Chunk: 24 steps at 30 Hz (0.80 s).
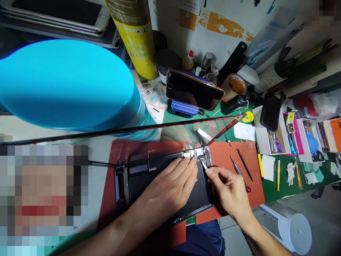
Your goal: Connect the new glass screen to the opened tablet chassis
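An opened tablet (165,188) lies on a red mat (223,156), its inner parts exposed. My left hand (173,181) rests flat on it, fingers stretched toward the metal connectors at its upper right end. Between thumb and fingers of my right hand (226,185) is a thin pointed tool (203,163), whose tip reaches those connectors. A transparent glass panel with a dark edge (173,124) stands tilted up behind the tablet.
A screwdriver (237,165) and a black stick (244,164) lie right of the tablet. Behind are a propped phone (195,89), a yellow can (135,39) and a large blue bottle (66,85). Boxes of tools (275,142) stand at the right.
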Available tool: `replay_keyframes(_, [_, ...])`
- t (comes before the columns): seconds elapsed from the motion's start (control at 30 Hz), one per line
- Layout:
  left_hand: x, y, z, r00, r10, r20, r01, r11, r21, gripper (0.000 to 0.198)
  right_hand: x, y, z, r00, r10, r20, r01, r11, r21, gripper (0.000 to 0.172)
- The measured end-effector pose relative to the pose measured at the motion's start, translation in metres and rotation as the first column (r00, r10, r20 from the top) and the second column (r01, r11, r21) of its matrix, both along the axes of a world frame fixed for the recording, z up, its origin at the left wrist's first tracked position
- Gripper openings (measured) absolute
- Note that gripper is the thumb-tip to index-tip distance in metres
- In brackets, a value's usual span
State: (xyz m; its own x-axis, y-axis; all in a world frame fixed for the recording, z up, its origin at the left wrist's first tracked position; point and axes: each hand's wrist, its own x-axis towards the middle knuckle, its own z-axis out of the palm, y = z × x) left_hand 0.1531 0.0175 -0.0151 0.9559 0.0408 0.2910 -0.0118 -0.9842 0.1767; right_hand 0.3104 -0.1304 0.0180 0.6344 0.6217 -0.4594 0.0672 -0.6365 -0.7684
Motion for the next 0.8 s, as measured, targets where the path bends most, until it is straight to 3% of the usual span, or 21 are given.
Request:
replay_keyframes(0.57, [0.0078,0.0019,0.0056,1.0,-0.009,-0.012,0.009,1.0,0.007,0.042,0.0007,0.0006,-0.0017,1.0,-0.006,-0.006,0.007,1.0,0.002,0.043])
replay_keyframes(0.8, [0.0062,0.0008,0.0048,1.0,0.025,-0.019,-0.028,0.992,-0.124,0.042,0.001,0.0013,-0.0012,1.0,-0.004,-0.018,0.004,1.0,-0.007,0.043])
